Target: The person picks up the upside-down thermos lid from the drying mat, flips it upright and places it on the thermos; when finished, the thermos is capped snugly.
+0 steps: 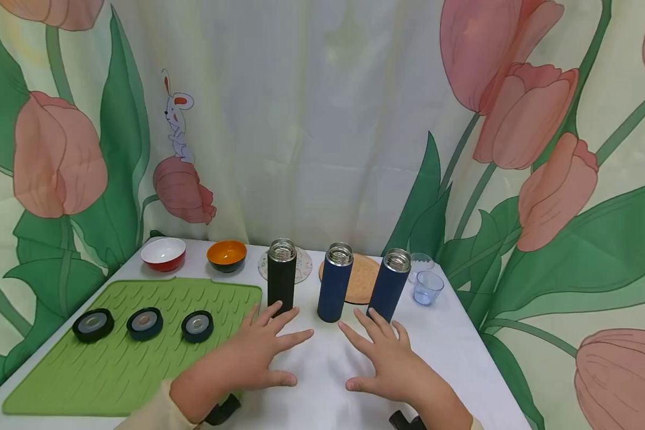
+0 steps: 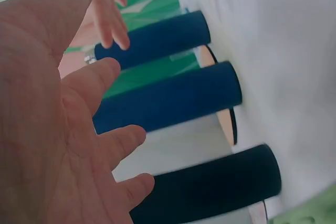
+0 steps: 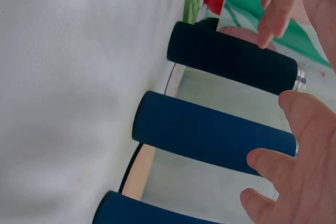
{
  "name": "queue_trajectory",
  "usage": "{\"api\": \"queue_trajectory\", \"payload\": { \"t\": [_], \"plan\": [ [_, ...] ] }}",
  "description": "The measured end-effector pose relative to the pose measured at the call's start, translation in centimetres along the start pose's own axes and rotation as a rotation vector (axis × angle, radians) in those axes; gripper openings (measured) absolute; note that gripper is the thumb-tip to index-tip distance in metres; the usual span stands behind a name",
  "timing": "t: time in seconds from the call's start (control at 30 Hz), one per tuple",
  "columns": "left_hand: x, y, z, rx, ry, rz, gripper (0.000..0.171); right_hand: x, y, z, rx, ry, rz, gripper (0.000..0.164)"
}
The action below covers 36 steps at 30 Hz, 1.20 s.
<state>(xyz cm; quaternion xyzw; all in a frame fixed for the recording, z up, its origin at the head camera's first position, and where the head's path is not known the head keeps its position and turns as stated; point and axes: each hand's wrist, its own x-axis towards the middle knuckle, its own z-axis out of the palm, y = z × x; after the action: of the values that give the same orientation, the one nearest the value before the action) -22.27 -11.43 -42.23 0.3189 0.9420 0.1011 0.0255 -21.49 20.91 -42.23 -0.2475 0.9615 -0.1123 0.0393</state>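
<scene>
Three lidless thermos bottles with steel mouths stand upright in a row: a black bottle [image 1: 281,278], a navy bottle [image 1: 335,289] in the middle and another navy bottle [image 1: 389,288] at the right. My left hand [image 1: 258,352] hovers in front of the black one, fingers spread and holding nothing. Before the navy pair, my right hand [image 1: 389,361] is likewise spread, with nothing in its grasp. Both wrist views show bottles beyond the outstretched fingers. Three round bottle lids, a left lid [image 1: 93,325], a middle lid [image 1: 144,323] and a right lid [image 1: 197,326], lie on a green mat [image 1: 107,382].
Behind the mat sit a red-and-white bowl [image 1: 163,254] and an orange-and-black bowl [image 1: 227,255]. A patterned round coaster [image 1: 303,264] and a cork mat [image 1: 362,278] lie behind the bottles. Two glasses, including a bluish glass [image 1: 427,288], stand near the table's right edge. A tulip-print curtain [image 1: 312,131] hangs behind.
</scene>
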Motion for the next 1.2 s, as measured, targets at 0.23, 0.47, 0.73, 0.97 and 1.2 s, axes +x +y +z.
{"api": "queue_trajectory", "payload": {
  "t": [0.23,0.47,0.73,0.97,1.2],
  "plan": [
    [-2.2,-2.1,-0.8,0.027,0.135,-0.127,0.073,-0.5,0.0,-0.4,0.012,0.01,0.01,0.101],
    [-7.4,-9.3,-3.6,0.134,0.504,-0.423,0.058,-0.9,0.2,-0.5,0.038,0.031,0.009,0.096],
    [-14.3,-18.4,-5.5,-0.079,0.332,-0.999,0.122,-1.4,-0.2,-0.8,0.073,0.027,0.014,0.088],
    [-16.0,-21.6,-3.9,-0.12,0.0,-1.166,0.127,-1.6,-0.5,-0.6,0.107,0.029,-0.019,0.083],
    [-16.2,-22.6,-2.8,-0.151,0.032,-1.193,0.111,-1.6,-0.5,-0.7,0.092,0.033,-0.016,0.081]
  ]
}}
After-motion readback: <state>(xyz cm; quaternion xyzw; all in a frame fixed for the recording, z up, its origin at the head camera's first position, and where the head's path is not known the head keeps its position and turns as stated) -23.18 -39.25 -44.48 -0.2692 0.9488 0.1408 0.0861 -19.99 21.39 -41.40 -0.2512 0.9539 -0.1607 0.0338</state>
